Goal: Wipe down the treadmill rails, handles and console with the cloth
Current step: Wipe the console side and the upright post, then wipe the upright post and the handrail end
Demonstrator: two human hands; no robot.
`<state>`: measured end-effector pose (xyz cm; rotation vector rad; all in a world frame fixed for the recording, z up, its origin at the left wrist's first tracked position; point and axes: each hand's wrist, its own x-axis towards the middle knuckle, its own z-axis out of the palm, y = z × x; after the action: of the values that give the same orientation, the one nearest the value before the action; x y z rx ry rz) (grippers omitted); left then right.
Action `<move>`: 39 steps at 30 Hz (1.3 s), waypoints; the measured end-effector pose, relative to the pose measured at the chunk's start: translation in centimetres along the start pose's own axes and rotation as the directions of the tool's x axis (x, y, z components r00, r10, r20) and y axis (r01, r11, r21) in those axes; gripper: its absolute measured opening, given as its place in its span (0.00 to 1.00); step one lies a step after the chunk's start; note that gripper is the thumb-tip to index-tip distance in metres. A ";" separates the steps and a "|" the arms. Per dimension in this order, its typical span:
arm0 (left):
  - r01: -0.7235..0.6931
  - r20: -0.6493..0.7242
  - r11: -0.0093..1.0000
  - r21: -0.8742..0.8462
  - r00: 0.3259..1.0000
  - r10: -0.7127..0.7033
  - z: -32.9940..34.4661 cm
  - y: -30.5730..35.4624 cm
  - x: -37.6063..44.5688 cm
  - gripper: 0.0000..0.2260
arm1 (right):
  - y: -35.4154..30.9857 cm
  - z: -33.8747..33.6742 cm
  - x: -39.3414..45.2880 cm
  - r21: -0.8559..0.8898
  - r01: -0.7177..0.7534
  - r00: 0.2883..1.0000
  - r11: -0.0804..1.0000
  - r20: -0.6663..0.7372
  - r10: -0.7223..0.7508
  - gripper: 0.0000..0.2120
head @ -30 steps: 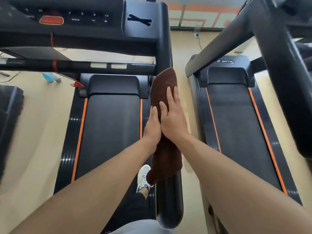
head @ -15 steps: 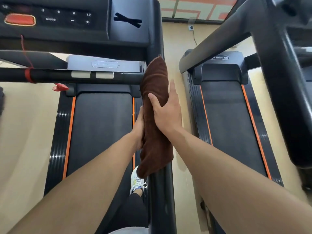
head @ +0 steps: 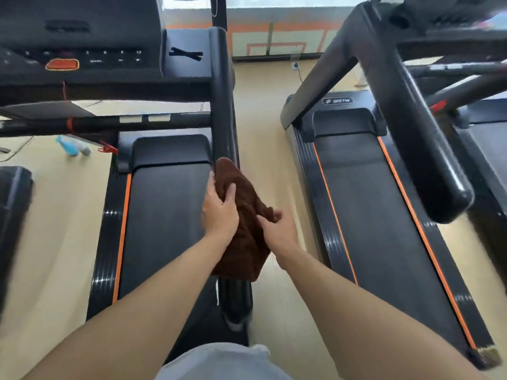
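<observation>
Head view, cloth: the brown cloth (head: 241, 220) is draped over the right handrail (head: 223, 105) of the treadmill, near frame centre, so it wraps the bar for wiping.
Left hand (head: 219, 212): its grip is closed on the cloth's upper part, thumb over the fabric, pressing it to the rail.
Right hand (head: 279, 229): at 3 o'clock of the left, pinching a bunched corner, probably to re-fold it.
Console (head: 82, 50): at 10 o'clock, apparently still to wipe.
Containers: none identifiable.
</observation>
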<state>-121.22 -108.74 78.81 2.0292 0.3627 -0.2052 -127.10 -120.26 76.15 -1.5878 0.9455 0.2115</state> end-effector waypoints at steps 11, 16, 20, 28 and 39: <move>-0.419 0.247 0.907 -0.029 0.876 0.413 8.6 1.1 -8.8 0.10 | 1.9 -11.8 -2.2 -0.020 0.115 0.932 0.993 -0.343 -0.115 0.08; -0.432 0.342 0.891 -0.142 0.823 0.453 13.6 6.8 -10.4 0.06 | 1.2 -19.5 -1.5 -0.146 0.184 0.758 0.972 -0.608 -0.235 0.07; -0.487 0.338 0.844 -0.227 0.773 0.537 19.2 13.4 -11.5 0.10 | -0.7 -27.4 0.7 -0.254 0.320 0.594 0.913 -0.697 -0.402 0.09; -0.395 0.147 0.879 -0.266 0.885 0.442 35.1 24.6 -11.5 0.09 | -5.4 -46.3 11.0 -0.546 0.339 0.558 0.766 -0.539 -0.631 0.11; 0.229 0.360 0.944 -0.240 0.924 -0.133 49.8 21.8 -13.0 0.23 | -3.2 -48.3 23.6 -0.245 0.394 0.900 0.886 0.300 -0.317 0.31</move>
<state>-125.48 -164.43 77.65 1.6438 0.3411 -0.5813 -127.09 -174.13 77.09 -1.9324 0.4198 0.2989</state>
